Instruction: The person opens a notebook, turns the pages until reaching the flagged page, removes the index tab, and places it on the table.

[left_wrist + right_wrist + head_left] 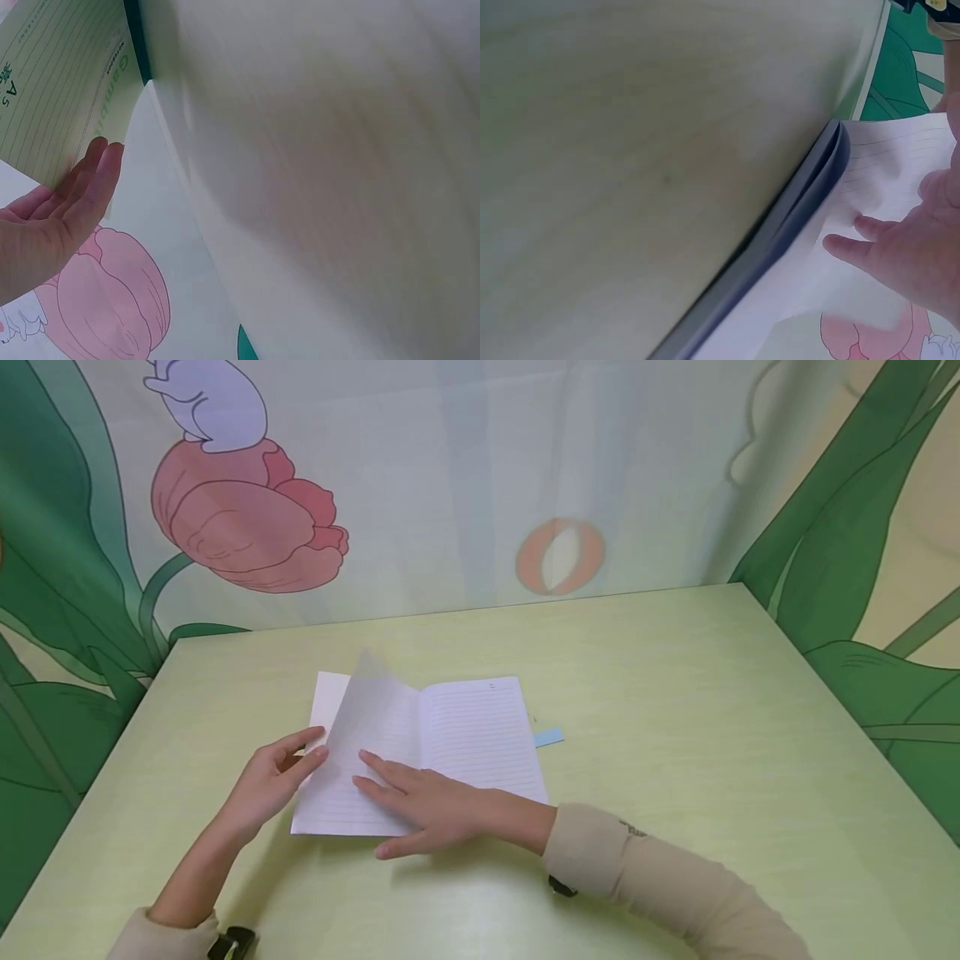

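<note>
An open lined notebook (480, 727) lies on the table in the head view, with one thin sheet (367, 718) standing raised at an angle over its left half. At the left edge, my left hand (258, 789) holds the notebook's side, thumb and forefinger above. In the left wrist view, fingers (105, 176) lie against the printed cover (64, 90); the thumb is hidden there. My right hand (431, 806) reaches across the lower pages with fingers spread. The right wrist view has the right hand (915, 255) beside the lined page, gripping nothing.
A pale blue tab (549, 737) pokes out from the notebook's right side. The light green table (712, 710) meets a printed curtain (420, 485) at its back edge. Dark devices sit at the left cuff (168, 935) and right cuff (581, 847).
</note>
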`<state>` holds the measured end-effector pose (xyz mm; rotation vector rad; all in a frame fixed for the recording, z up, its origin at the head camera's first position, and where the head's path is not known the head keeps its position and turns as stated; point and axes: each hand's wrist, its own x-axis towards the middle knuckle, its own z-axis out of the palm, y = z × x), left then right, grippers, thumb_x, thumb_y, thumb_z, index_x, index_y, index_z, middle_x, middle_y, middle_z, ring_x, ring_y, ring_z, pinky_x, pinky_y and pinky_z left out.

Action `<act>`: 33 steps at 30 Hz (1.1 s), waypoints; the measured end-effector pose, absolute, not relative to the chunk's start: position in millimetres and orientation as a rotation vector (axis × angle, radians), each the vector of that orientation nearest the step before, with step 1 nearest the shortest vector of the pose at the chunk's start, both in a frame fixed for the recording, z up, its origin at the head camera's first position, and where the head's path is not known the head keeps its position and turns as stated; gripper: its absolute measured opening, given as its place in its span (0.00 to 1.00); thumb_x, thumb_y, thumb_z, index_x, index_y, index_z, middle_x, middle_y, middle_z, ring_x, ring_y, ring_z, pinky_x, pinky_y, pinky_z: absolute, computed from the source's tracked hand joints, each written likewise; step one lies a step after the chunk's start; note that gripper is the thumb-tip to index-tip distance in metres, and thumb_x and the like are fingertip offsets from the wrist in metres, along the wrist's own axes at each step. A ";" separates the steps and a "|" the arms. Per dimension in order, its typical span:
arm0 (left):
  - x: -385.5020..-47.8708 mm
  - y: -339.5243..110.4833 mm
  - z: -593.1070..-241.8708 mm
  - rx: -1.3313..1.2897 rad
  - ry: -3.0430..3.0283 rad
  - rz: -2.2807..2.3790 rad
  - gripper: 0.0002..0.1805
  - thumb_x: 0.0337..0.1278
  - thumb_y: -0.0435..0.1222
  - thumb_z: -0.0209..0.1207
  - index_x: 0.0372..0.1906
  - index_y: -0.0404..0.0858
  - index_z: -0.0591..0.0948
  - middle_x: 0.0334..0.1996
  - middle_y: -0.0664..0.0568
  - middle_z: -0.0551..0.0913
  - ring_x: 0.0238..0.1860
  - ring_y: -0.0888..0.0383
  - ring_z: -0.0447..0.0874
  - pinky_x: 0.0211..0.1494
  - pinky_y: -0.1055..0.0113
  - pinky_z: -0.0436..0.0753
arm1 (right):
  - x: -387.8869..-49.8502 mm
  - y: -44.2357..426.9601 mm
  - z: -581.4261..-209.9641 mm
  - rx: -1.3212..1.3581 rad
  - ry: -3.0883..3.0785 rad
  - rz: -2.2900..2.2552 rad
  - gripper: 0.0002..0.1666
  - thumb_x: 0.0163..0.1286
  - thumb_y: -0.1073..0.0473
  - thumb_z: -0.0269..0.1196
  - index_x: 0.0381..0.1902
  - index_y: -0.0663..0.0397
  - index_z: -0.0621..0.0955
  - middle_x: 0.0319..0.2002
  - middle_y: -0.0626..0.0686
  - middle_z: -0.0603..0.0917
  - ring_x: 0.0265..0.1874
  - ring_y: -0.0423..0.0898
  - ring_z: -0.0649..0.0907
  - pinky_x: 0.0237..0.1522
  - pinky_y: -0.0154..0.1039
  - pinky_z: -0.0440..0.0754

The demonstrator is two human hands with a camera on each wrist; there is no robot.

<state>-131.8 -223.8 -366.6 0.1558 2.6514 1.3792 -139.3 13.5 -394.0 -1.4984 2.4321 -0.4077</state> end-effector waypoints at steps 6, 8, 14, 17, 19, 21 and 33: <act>-132.9 -224.5 -369.1 0.214 2.638 1.451 0.29 0.62 0.34 0.53 0.65 0.27 0.61 0.53 0.33 0.72 0.42 0.46 0.78 0.35 0.70 0.79 | -137.2 14.3 -394.1 -1.488 2.447 -0.335 0.48 0.65 0.33 0.46 0.72 0.49 0.42 0.71 0.49 0.32 0.69 0.44 0.39 0.66 0.41 0.50; -133.2 -224.6 -369.6 0.253 2.650 1.465 0.29 0.60 0.29 0.52 0.66 0.28 0.59 0.53 0.32 0.72 0.44 0.44 0.77 0.36 0.71 0.78 | -136.5 15.2 -393.3 -1.473 2.449 -0.328 0.48 0.65 0.33 0.46 0.72 0.49 0.42 0.71 0.49 0.33 0.69 0.46 0.40 0.66 0.43 0.51; -134.8 -223.7 -369.0 0.290 2.699 1.429 0.35 0.58 0.25 0.51 0.69 0.35 0.52 0.51 0.32 0.74 0.47 0.42 0.76 0.39 0.74 0.75 | -135.6 21.9 -392.8 -1.435 2.470 -0.293 0.46 0.65 0.32 0.45 0.72 0.48 0.45 0.72 0.49 0.37 0.70 0.47 0.42 0.64 0.46 0.54; -135.6 -224.1 -368.9 0.278 2.706 1.404 0.35 0.58 0.26 0.52 0.69 0.35 0.52 0.50 0.32 0.74 0.47 0.43 0.76 0.40 0.74 0.75 | -136.5 28.6 -392.6 -1.396 2.472 -0.301 0.46 0.65 0.32 0.45 0.72 0.46 0.46 0.72 0.49 0.37 0.70 0.46 0.41 0.64 0.49 0.54; -135.8 -224.8 -369.3 0.264 2.706 1.382 0.34 0.58 0.26 0.52 0.69 0.33 0.53 0.50 0.32 0.74 0.47 0.43 0.75 0.39 0.74 0.74 | -137.7 34.0 -392.1 -1.365 2.472 -0.324 0.46 0.65 0.32 0.45 0.72 0.45 0.46 0.72 0.48 0.37 0.70 0.46 0.40 0.64 0.50 0.53; -136.0 -225.7 -369.8 0.255 2.705 1.358 0.33 0.59 0.27 0.52 0.68 0.31 0.54 0.51 0.32 0.74 0.48 0.43 0.75 0.39 0.74 0.74 | -139.3 39.9 -391.5 -1.344 2.472 -0.348 0.46 0.65 0.33 0.46 0.72 0.45 0.46 0.72 0.48 0.38 0.70 0.46 0.40 0.64 0.52 0.52; -135.2 -225.8 -370.4 0.228 2.712 1.274 0.32 0.60 0.30 0.53 0.67 0.30 0.55 0.53 0.32 0.72 0.50 0.41 0.73 0.48 0.58 0.74 | -152.5 76.1 -389.6 -1.201 2.527 -0.364 0.45 0.66 0.35 0.49 0.72 0.47 0.46 0.72 0.50 0.41 0.70 0.49 0.42 0.64 0.55 0.50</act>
